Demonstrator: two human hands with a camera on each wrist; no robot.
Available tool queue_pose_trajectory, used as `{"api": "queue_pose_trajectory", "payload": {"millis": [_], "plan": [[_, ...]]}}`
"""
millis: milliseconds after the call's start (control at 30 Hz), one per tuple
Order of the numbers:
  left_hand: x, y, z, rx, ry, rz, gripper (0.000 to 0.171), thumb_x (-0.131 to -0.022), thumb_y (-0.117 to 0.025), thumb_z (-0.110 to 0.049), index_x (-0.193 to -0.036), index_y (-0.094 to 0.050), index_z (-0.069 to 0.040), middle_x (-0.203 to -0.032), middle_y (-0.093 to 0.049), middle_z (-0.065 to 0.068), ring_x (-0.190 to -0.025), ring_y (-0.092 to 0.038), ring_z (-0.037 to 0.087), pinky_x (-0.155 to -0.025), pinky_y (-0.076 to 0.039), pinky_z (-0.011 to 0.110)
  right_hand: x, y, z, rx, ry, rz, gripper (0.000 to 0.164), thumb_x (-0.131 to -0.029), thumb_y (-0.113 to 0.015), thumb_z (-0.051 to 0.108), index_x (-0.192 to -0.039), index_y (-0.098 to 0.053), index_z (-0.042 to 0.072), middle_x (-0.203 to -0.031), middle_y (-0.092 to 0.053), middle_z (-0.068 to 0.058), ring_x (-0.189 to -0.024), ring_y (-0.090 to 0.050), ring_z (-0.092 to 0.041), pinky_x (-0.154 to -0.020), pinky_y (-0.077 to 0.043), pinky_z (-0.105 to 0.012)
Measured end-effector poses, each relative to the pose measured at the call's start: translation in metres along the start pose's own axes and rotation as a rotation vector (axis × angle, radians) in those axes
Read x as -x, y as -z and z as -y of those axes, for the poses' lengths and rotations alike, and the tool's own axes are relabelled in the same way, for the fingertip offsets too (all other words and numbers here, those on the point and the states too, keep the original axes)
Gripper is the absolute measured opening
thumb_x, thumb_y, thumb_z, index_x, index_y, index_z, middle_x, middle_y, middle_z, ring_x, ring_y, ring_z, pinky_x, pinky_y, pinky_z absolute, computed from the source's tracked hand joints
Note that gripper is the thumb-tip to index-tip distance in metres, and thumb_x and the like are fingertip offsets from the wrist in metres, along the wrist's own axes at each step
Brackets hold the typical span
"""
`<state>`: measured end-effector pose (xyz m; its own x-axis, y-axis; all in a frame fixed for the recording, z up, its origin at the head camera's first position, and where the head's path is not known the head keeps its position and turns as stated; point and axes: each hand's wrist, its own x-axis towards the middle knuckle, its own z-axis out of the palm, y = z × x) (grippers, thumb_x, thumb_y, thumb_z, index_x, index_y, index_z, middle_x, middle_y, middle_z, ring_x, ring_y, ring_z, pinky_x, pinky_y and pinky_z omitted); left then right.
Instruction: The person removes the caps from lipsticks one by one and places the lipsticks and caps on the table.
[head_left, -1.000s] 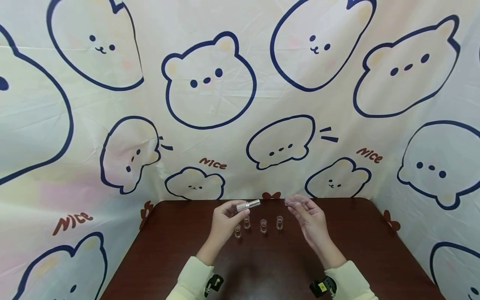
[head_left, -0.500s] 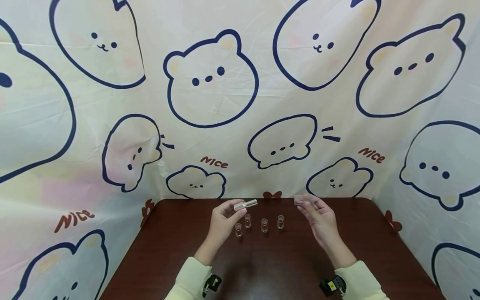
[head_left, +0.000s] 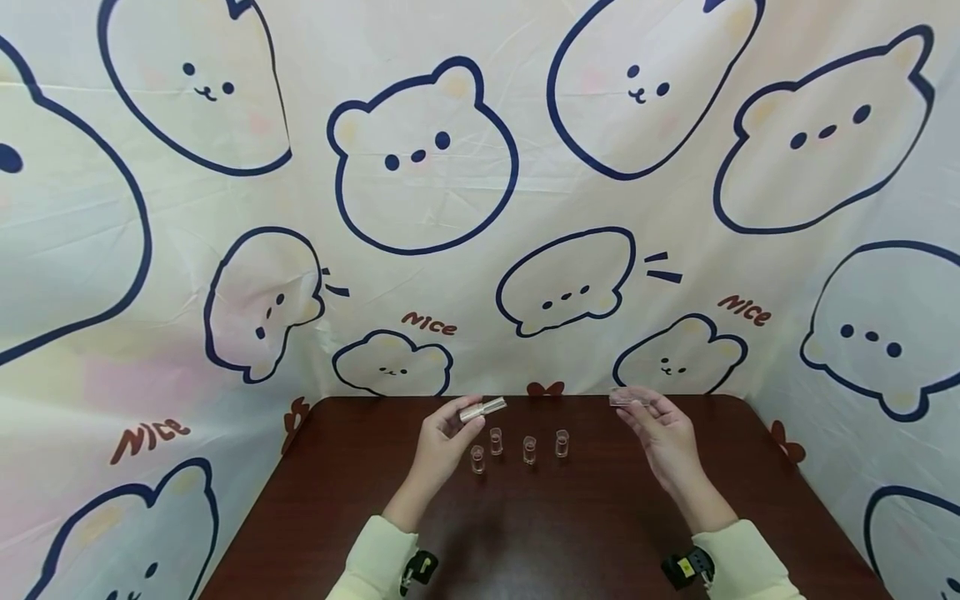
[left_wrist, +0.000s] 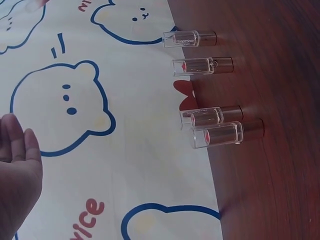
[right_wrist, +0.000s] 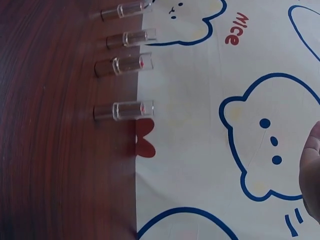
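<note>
My left hand [head_left: 442,437] pinches a slim silvery lipstick tube [head_left: 483,408] with a narrower end that points right and slightly up. To the right, my right hand [head_left: 663,429] holds a small clear piece like a lipstick cap [head_left: 628,397] at its fingertips. Hands and pieces are raised and well apart. Between them, several clear-capped lipstick tubes [head_left: 529,450] stand upright on the table; the left wrist view shows reddish tips inside some tubes [left_wrist: 195,66]. Only parts of the left hand [left_wrist: 20,170] and right hand [right_wrist: 312,175] show in their wrist views, without their held pieces.
The dark brown wooden table [head_left: 525,533] ends at a pale cloth backdrop [head_left: 420,292] with blue bear outlines, which also hangs at both sides. Black devices sit on both wrists, one of them on the right wrist [head_left: 686,568].
My right hand has moved right with the clear piece, widening the gap between the hands. My left hand has shifted slightly left with its tube. The standing tubes keep their places.
</note>
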<state>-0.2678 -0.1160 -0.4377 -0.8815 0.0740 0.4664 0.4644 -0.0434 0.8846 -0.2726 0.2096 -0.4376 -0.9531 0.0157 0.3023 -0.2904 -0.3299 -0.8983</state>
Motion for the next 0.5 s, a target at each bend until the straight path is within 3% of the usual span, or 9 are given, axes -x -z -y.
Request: {"api": "queue_pose_trajectory", "payload": {"millis": [100,333,500], "plan": [[0.000,0.001,0.002,-0.004,-0.017,0.009,0.032,-0.090,-0.066,0.001,-0.122,-0.061,0.008,-0.116,-0.063,0.024,-0.094,-0.063,0.015,-0.080,-0.050,0.020,0.000,0.004,0.001,0.020,-0.005,-0.014,0.040,-0.095,-0.062,0.012,-0.129,-0.052,-0.008,-0.116,-0.068,-0.009,-0.107,-0.064,-0.017,-0.092,-0.047,-0.032],[0.001,0.003,0.002,-0.026,0.016,0.003,0.030,-0.090,-0.067,0.001,-0.119,-0.063,0.007,-0.113,-0.065,0.022,-0.091,-0.062,0.015,-0.077,-0.050,0.019,-0.001,0.015,0.002,0.041,-0.002,-0.025,0.040,-0.096,-0.061,0.013,-0.129,-0.053,-0.009,-0.116,-0.069,-0.006,-0.104,-0.065,-0.015,-0.092,-0.046,-0.033],[0.003,0.003,-0.015,-0.038,0.039,0.003,0.029,-0.089,-0.066,0.004,-0.116,-0.062,0.012,-0.111,-0.064,0.025,-0.089,-0.061,0.013,-0.078,-0.050,0.019,-0.002,0.021,0.003,0.029,0.014,-0.024,0.039,-0.096,-0.061,0.010,-0.128,-0.053,-0.011,-0.115,-0.069,-0.006,-0.102,-0.066,-0.013,-0.090,-0.048,-0.032]]}}
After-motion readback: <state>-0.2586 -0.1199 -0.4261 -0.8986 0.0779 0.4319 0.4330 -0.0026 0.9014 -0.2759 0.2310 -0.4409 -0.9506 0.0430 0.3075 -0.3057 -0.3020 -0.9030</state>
